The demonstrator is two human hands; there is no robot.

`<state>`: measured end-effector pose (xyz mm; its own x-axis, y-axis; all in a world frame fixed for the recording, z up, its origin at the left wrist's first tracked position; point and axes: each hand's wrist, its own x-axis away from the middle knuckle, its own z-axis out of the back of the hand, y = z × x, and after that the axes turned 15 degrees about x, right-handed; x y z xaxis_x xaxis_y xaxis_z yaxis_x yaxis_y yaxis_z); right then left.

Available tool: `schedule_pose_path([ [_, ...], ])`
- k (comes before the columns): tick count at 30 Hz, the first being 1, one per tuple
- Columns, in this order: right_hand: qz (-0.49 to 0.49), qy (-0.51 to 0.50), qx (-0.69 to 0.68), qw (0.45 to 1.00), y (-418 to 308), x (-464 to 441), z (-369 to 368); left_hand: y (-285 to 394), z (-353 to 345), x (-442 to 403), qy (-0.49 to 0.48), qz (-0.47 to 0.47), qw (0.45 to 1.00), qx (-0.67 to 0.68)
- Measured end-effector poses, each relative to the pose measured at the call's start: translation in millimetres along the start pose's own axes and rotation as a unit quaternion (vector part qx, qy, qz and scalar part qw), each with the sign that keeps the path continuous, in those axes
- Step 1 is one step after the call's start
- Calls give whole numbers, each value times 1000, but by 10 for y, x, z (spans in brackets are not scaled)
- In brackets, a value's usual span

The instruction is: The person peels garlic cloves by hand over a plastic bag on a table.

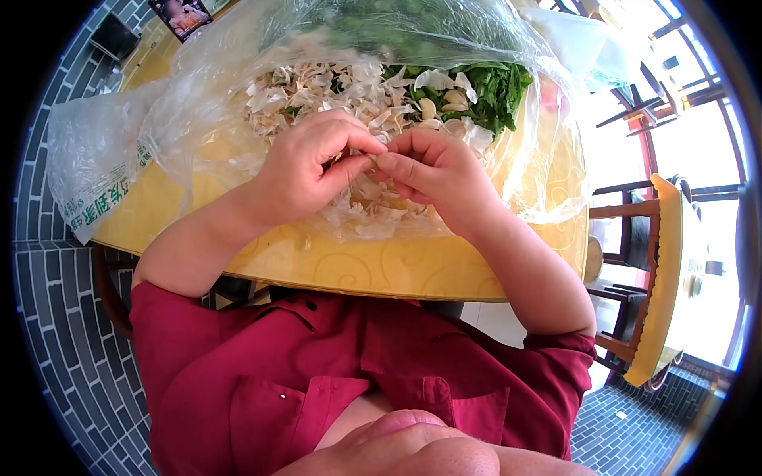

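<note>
My left hand [305, 166] and my right hand [432, 170] meet over the near part of the heap, fingertips touching. Both are closed in a pinch on a small tan garlic clove [375, 159], mostly hidden by the fingers. Just beyond the hands lies a heap of papery garlic skins [317, 91] on a clear plastic bag. Peeled garlic cloves [454, 101] sit among the skins to the right. Green leafy vegetables [500, 87] lie beside them, and more greens show through the plastic at the back.
The clear plastic bag [198, 119] spreads over a yellow-covered table [341, 262]. A white printed bag [95, 174] hangs over its left edge. At the back left is a picture card [181, 17]. Another yellow-topped table [663, 270] with chairs stands at right.
</note>
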<state>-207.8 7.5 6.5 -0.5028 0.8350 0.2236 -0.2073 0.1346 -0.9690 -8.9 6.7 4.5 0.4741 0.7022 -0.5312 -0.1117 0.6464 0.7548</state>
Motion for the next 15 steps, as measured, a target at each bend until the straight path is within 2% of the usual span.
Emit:
schedule_pose_path([
  [15,7,-12,3,1000,65,-25,7,14,-8,-4,3,23,1000,13],
])
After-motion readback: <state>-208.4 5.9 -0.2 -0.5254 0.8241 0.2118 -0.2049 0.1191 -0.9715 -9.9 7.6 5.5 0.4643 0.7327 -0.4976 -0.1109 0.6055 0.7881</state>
